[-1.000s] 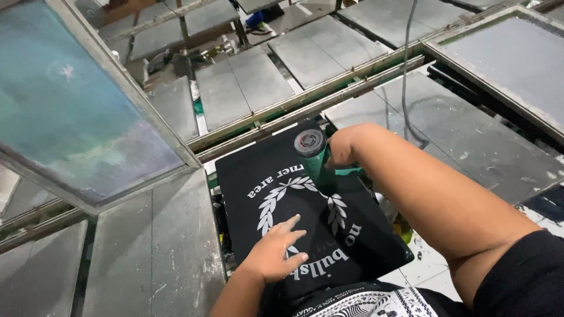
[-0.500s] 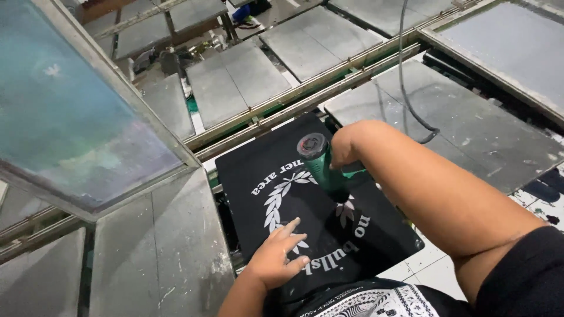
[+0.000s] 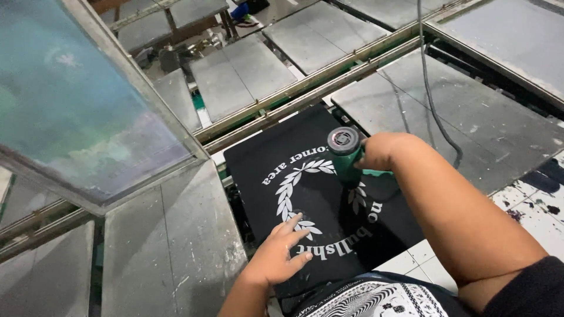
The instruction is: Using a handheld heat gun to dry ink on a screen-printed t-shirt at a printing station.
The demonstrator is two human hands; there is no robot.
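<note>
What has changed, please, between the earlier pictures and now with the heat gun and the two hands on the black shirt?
The right hand has carried the green heat gun slightly along the white wreath print, toward its middle. The left hand stays flat on the black shirt, having barely shifted. The shirt still lies on its pallet, the raised screen frame is still up, and the grip on the gun is unchanged.

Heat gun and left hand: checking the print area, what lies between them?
Head view: between the green heat gun and the left hand lies only black fabric with its white wreath print.
</note>
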